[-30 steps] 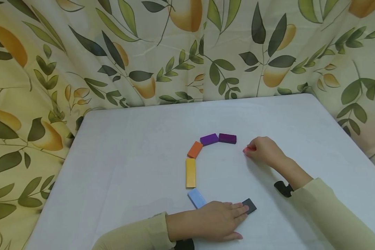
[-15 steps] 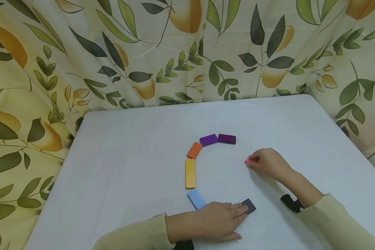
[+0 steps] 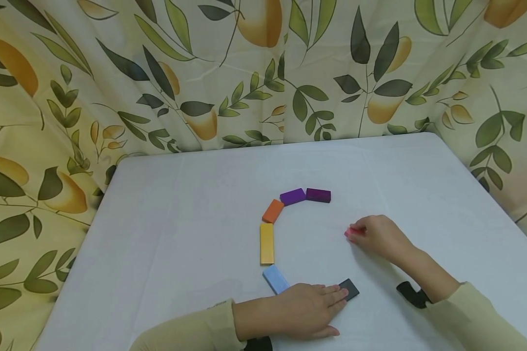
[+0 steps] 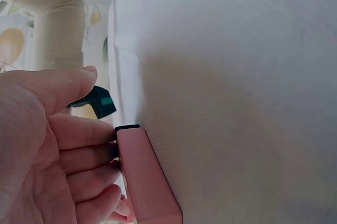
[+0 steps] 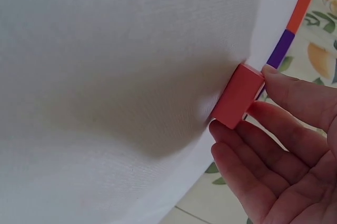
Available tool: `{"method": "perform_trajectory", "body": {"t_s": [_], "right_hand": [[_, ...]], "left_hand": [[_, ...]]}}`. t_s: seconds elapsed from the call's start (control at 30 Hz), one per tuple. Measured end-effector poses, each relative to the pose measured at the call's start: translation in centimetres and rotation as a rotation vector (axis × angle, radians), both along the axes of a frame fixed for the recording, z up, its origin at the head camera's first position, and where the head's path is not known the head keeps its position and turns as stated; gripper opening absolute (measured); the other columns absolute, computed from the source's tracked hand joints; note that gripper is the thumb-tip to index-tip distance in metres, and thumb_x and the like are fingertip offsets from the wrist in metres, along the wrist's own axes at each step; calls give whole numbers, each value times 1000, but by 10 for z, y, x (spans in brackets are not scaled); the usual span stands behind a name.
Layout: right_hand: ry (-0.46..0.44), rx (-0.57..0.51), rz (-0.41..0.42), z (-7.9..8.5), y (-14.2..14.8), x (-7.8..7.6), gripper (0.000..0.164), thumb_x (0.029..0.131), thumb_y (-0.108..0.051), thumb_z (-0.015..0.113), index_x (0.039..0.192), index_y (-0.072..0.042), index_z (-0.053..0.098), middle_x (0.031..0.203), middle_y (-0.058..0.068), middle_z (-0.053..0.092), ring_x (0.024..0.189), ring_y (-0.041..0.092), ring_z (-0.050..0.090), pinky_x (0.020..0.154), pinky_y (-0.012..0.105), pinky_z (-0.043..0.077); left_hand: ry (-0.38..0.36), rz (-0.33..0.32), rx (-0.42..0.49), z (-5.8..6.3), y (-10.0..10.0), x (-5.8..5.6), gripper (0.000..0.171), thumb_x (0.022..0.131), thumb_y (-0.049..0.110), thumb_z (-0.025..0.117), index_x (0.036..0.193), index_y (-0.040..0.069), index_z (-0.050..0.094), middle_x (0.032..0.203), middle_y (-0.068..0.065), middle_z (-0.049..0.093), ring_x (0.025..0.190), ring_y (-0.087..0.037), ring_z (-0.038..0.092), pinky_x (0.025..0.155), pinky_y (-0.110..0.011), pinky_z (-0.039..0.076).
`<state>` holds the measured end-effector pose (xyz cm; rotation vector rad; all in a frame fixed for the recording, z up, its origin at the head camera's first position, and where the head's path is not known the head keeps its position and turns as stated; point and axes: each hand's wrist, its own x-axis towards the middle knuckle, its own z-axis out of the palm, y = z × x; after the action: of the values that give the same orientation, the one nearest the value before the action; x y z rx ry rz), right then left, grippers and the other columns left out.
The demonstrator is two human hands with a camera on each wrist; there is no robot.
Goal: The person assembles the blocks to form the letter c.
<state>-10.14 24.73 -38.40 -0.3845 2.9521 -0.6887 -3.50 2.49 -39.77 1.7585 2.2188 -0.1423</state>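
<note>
My right hand (image 3: 379,239) pinches a small red block (image 5: 238,96) between thumb and fingers, low over the white table on the right side of a curve of blocks. My left hand (image 3: 309,312) lies flat at the near end of the curve, its fingertips touching a black block (image 3: 349,289). Beside those fingers in the left wrist view stands a pink block (image 4: 147,176), which the hand hides from the head view. A light blue block (image 3: 276,279) shows partly past the back of the left hand.
The curve goes on with a yellow block (image 3: 267,243), an orange block (image 3: 273,211), a purple block (image 3: 293,197) and a dark purple block (image 3: 318,195). A patterned curtain (image 3: 246,73) hangs behind the table (image 3: 193,204).
My right hand has moved nearer with the red block, from beside the dark purple block down the right side. My left hand stays in place.
</note>
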Motion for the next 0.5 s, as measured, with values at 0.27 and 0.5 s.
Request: {"method": "perform_trajectory", "body": {"t_s": [0.27,0.5], "right_hand": [[-12,2,-1,-2,-2,9,25,77,-11,73,91,8,69,85,17,68,76,26,63,68,42,51],[-37,2,1,0,-3,18,26,77,-12,73,93,8,69,86,16,68,79,27,63,70,42,50]], "left_hand": [[-1,2,-6,1,0,0,59,96,50,30,143,15,33,148,5,23,133,-2,14,102,-13,17],[-1,-3,2,0,0,0,59,96,50,31,143,15,33,148,5,24,133,-2,14,101,-13,17]]}}
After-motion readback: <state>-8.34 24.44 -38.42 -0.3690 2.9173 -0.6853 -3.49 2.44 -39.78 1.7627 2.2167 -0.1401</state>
